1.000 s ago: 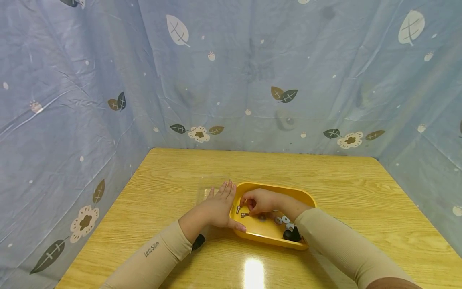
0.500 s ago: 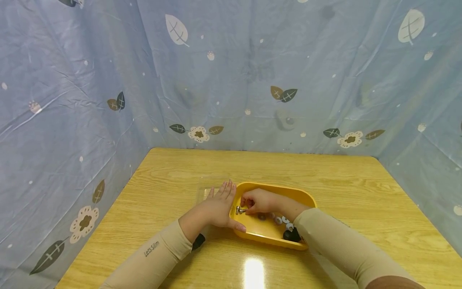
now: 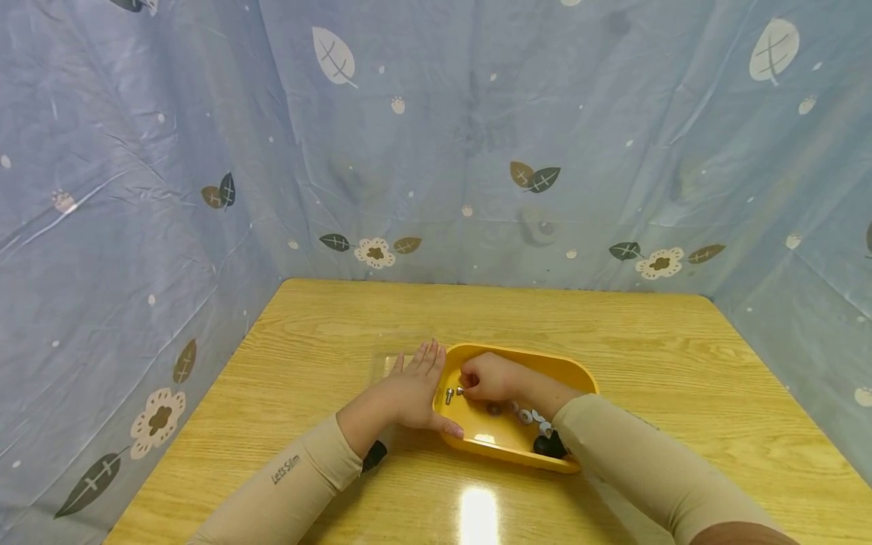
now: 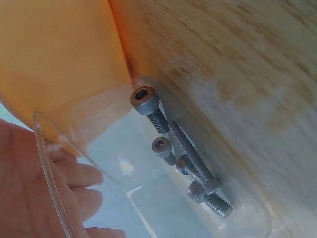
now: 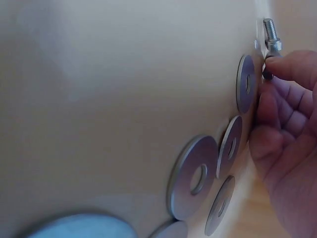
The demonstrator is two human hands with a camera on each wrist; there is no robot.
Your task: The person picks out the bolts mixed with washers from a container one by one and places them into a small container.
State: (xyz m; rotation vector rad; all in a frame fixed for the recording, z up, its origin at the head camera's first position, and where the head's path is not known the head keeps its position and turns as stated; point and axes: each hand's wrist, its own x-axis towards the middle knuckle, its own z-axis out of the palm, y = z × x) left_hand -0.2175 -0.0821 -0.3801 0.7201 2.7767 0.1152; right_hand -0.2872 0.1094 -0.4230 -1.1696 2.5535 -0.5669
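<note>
In the head view, my left hand (image 3: 412,393) rests on the left end of a yellow tray (image 3: 545,356), its fingers straight and its thumb over the near rim. My right hand (image 3: 492,377) is inside the tray, thumb and fingers curled and pinching a small metal socket-head screw (image 3: 460,391), mostly hidden by the fingers. Beside it, at the tray's left end, lies another socket-head screw (image 3: 450,396). Several flat washers (image 5: 193,176) lie in the tray near the right hand. Under the left hand, a clear plastic box (image 4: 163,208) holds several socket-head screws (image 4: 146,101).
Black round-looking pieces (image 3: 548,445) sit in the tray's near right corner, partly behind the right sleeve. A black object (image 3: 375,456) shows beside the left wrist. The wooden table (image 3: 633,341) is backed by a patterned blue curtain (image 3: 436,151).
The screw at my right fingertips has shifted toward the tray's far side and is now more covered by the fingers. My right hand has curled in closer. The left hand stays put.
</note>
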